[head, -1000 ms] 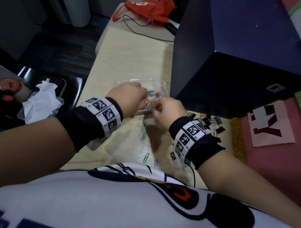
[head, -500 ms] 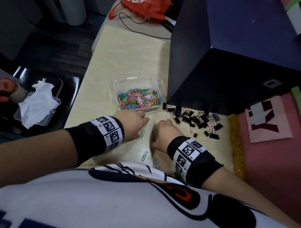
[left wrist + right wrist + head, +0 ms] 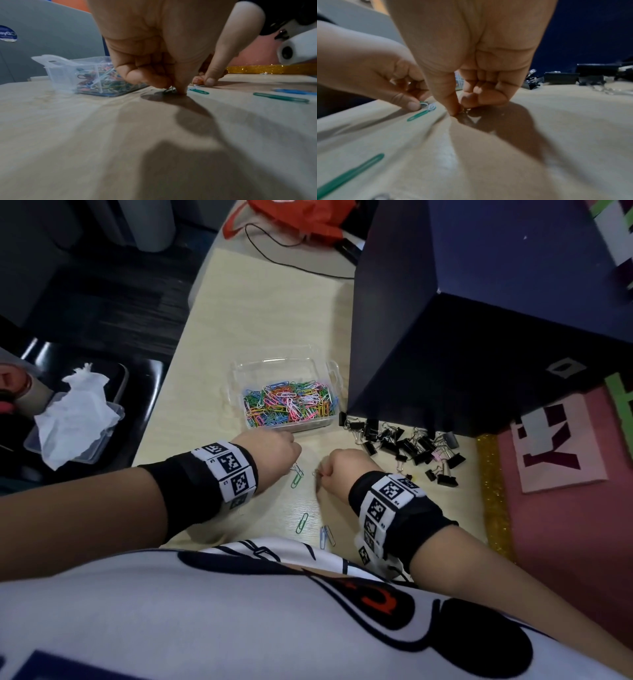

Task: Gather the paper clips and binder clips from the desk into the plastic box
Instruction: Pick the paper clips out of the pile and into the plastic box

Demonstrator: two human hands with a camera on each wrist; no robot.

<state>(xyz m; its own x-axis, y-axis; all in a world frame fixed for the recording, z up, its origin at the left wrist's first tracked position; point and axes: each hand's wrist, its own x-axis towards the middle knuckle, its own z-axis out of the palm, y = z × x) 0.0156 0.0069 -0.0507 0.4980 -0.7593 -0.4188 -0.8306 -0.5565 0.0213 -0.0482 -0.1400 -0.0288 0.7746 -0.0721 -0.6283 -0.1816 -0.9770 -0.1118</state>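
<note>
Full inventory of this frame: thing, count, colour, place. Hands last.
desk: one, pale wood, centre.
plastic box: one, clear, mid-desk, lid off.
clips in box: many, mixed colours, count unclear.
loose paper clips: green by the left hand, green and blue at the near edge; more under the fingers, count unclear.
binder clips: a pile, mostly black, right of the box.
dark box: one, navy, right.
red bag: one, far end.
cable: one, black, far end.
tissue: one, white, on a clear lid, left.
left hand: pinches a clip on the desk.
right hand: fingertips pinch a small clip on the desk.
</note>
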